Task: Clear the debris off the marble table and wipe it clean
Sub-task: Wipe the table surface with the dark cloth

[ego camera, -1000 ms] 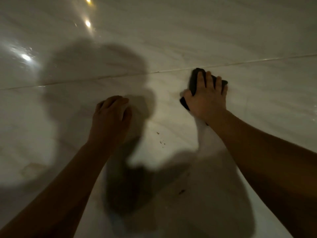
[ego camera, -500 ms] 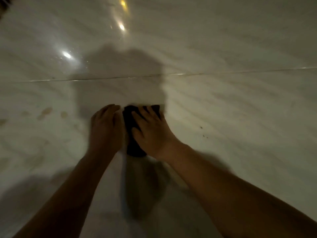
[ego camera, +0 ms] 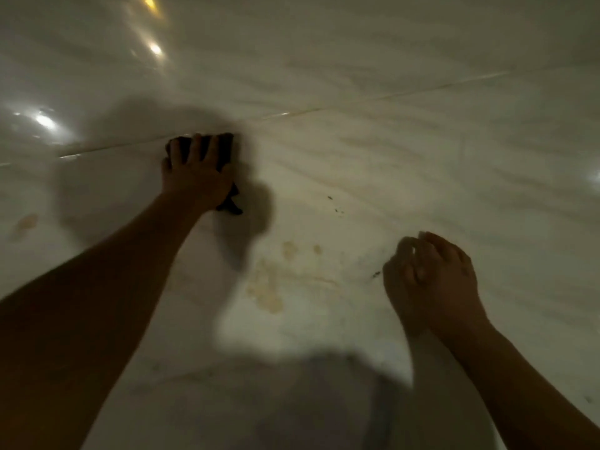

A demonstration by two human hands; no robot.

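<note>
Left hand (ego camera: 194, 177), fingers spread flat, is pressing a dark crumpled cloth (ego camera: 225, 147) across the white marble table (ego camera: 422, 157); right hand (ego camera: 435, 284) is curling, contents unclear. Tan stains (ego camera: 266, 287) likely need wiping next.

Indoor setting, dimly lit. A polished white marble surface (ego camera: 422, 164) with grey veining and a slab seam (ego camera: 324, 109) fills the view. It carries lamp reflections (ego camera: 155, 48). Room type cannot be determined.
</note>
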